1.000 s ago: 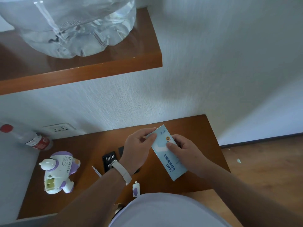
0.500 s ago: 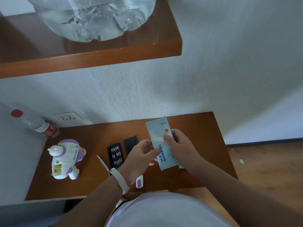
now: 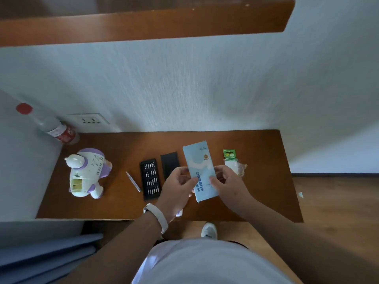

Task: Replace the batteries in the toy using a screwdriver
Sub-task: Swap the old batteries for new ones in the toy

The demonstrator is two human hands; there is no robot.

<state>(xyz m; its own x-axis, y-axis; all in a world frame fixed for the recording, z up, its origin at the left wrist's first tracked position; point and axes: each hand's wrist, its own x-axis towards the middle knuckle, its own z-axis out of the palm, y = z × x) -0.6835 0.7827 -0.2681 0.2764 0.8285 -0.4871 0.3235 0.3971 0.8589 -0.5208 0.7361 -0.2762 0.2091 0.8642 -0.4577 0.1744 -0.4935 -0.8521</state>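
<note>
Brown worktop (image 3: 262, 144): left grip (image 3: 176, 187) and right grip (image 3: 227, 185) pinched blue box (image 3: 202, 167) by side edges, probably to open or shut it. Well left of grips lay toy (image 3: 87, 173), screwdriver (image 3: 133, 181) between, battery pack (image 3: 230, 158) just right.

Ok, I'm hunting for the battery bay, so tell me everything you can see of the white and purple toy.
The toy is a rounded figure, white plastic by its look, with purple trim. Its upper side shows a speaker grille, small button-like marks and an open rectangular bay, yellow-green inside. It rests on the left of the wooden table, head toward the wall; only the table touches it.
</note>
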